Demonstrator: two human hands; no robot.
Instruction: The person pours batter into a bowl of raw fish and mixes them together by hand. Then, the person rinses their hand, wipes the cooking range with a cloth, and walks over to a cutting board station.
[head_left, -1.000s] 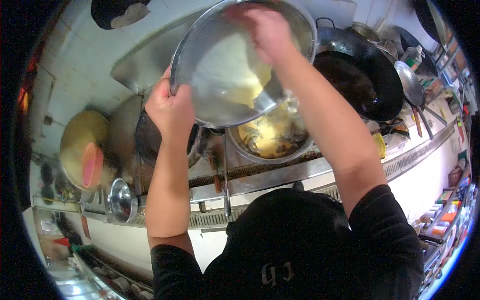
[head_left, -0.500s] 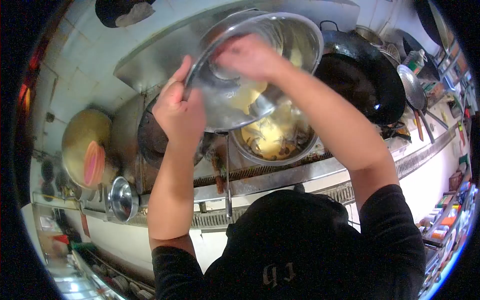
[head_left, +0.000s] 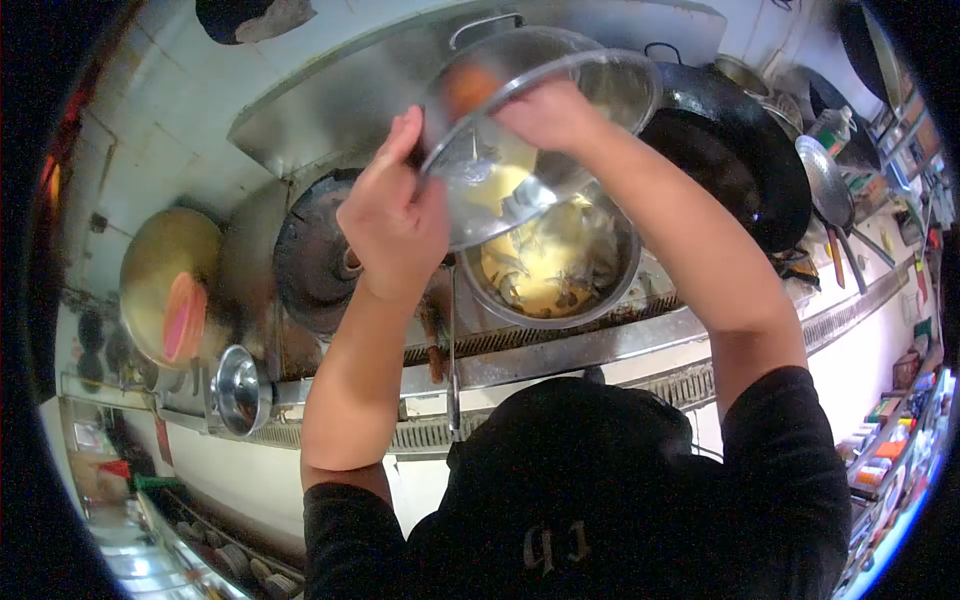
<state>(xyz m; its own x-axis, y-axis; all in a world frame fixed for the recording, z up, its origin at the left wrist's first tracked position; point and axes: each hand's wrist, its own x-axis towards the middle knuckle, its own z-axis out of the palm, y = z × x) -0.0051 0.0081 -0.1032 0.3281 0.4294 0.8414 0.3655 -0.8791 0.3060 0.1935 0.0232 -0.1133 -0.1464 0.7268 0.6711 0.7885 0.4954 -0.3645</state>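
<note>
A shiny metal bowl (head_left: pixel 580 165) is tilted above the stove with yellow, liquid-looking stuff on its lower side. My left hand (head_left: pixel 395 225) grips the bowl's left rim, its thumb pointing up. At the upper rim is my right hand (head_left: pixel 550 112), reaching into the bowl; its fingers are blurred and partly hidden, so what they hold does not show. Directly below, a round metal pot (head_left: pixel 628 275) contains a yellow mixture (head_left: pixel 540 265) with grey and dark pieces. An orange blur lies just past the bowl's rim, too smeared to name.
A large black wok (head_left: pixel 690 150) sits at the right, with a skimmer (head_left: pixel 823 175) beside it. Left of the pot is a dark wok (head_left: pixel 315 250). A small metal bowl (head_left: pixel 240 392) and a big pan holding a pink-orange basket (head_left: pixel 185 318) are farther left.
The tilted bowl and my left hand have shifted right. My right hand has moved slightly right and down, nearer the upper rim. The pot stays in place below.
</note>
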